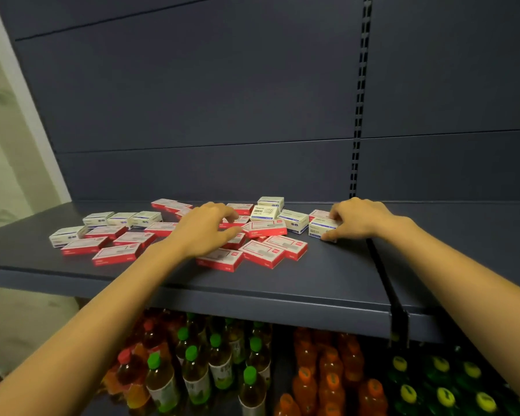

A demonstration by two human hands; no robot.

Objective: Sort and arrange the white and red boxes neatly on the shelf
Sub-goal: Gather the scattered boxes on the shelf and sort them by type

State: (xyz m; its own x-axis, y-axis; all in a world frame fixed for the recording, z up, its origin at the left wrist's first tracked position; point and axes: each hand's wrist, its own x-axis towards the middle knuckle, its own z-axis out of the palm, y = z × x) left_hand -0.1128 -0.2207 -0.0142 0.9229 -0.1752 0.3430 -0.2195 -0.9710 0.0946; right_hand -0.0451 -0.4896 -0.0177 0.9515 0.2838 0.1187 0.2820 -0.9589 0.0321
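While gripped, white box (323, 227) long axis sideways.

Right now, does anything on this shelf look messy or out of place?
Yes. The red boxes in the middle of the shelf lie scattered at mixed angles, some overlapping, with white boxes mixed among them. Only the white boxes at the left form a rough row. The right hand grips one white box.
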